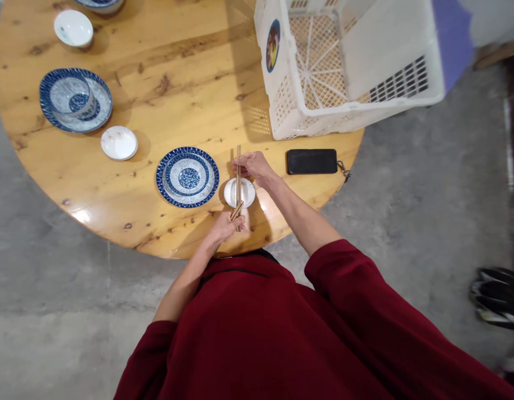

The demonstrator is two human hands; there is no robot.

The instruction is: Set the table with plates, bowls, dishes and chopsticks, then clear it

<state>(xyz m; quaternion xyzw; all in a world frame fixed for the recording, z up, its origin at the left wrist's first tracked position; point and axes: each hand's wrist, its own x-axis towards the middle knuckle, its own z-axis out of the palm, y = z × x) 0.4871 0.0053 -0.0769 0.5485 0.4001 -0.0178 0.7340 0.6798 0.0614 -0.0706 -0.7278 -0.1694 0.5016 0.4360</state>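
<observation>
- Edge of the table (169,233) runs just below the left hand (228,226), closed on slanting chopsticks (236,211)
- Wood shows between right hand (253,166) and crate (296,122)
- Right hand pinches slim brown chopsticks (239,183) over the white dish (249,194)

No readable text (sticker (273,45) included).

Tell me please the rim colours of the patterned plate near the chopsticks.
The plate's rim is dark blue with whitish marks, shown best in the head view.

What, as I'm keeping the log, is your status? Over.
Right hand on chopsticks over white bowl. Left hand holding more chopsticks. Phone, crate apart from both hands.
</observation>
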